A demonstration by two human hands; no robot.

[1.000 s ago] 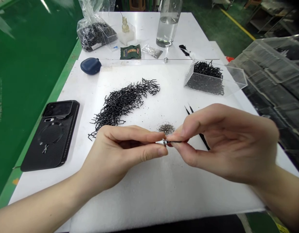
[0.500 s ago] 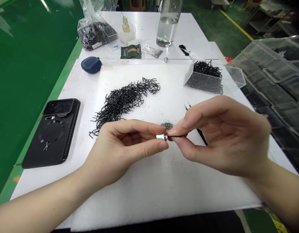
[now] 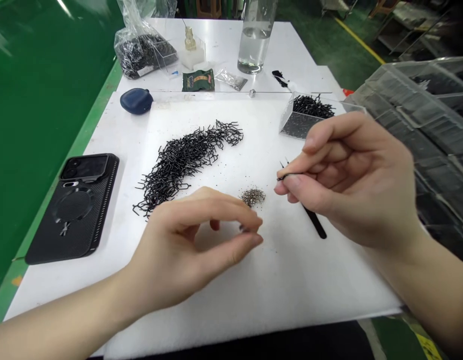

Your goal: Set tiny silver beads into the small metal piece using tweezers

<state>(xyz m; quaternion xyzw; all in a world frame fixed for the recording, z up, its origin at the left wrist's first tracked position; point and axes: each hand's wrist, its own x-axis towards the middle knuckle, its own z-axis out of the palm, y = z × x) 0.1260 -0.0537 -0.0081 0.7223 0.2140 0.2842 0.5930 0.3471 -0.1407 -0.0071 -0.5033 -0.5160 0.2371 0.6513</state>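
Note:
My left hand (image 3: 195, 237) hovers over the white foam pad (image 3: 223, 295), thumb and forefinger pinched on a tiny metal piece (image 3: 243, 228) that is mostly hidden. My right hand (image 3: 351, 177) is raised to the right, fingers pinched on a small black clip (image 3: 286, 176). A small heap of tiny metal bits (image 3: 253, 196) lies between the hands. A long pile of black clips (image 3: 186, 157) spreads across the pad behind my left hand. Black tweezers (image 3: 314, 220) lie on the pad under my right hand.
A clear box of black clips (image 3: 304, 117) stands at the back right. A black phone (image 3: 75, 205) lies on the left. A dark blue case (image 3: 136, 101), a bag of clips (image 3: 143, 47), a green packet (image 3: 198, 80) and a water bottle (image 3: 254, 37) stand behind. Clear trays (image 3: 422, 115) sit at the right.
My hands were joined over the small metal piece; they have come apart. My right hand lifted up and right with the black clip, while my left hand dropped slightly.

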